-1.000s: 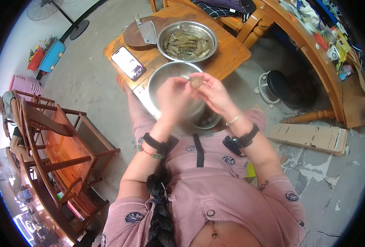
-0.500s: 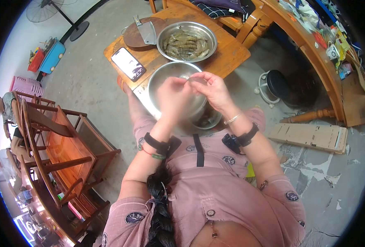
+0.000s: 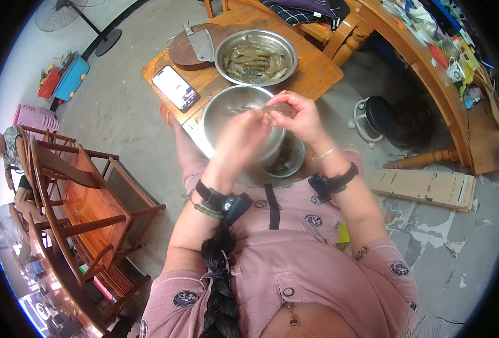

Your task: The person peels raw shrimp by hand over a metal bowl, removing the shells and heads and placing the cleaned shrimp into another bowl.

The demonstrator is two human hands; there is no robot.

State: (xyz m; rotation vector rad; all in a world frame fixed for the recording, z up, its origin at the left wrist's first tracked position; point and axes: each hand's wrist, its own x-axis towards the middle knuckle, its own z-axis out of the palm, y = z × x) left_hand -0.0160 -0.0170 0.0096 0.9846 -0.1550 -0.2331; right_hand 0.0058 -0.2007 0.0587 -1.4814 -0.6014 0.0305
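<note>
My right hand (image 3: 301, 118) is closed on a grey-brown shrimp (image 3: 280, 109), pinching it between thumb and fingers. My left hand (image 3: 242, 134) is closed against the near end of the same shrimp, its back blurred by motion. Both hands meet above the right side of a steel mixing bowl (image 3: 213, 121), which has small bits inside. Below my right wrist, partly covered, is a smaller bowl (image 3: 299, 163) with dark contents. Beyond the hands, a steel basin (image 3: 221, 66) holds several whole shrimp (image 3: 255, 59).
On the low wooden table (image 3: 317, 76) lie a phone (image 3: 175, 88) and a round cutting board (image 3: 182, 53) with a cleaver (image 3: 201, 45). A black stool (image 3: 376, 115) stands to the right, near a flat cardboard box (image 3: 421, 187). Wooden chairs (image 3: 91, 208) are at left.
Both hands have shifted slightly right, and the shrimp between the fingers shows more clearly. My left forearm has rotated. The bowls and table things have stayed put.
</note>
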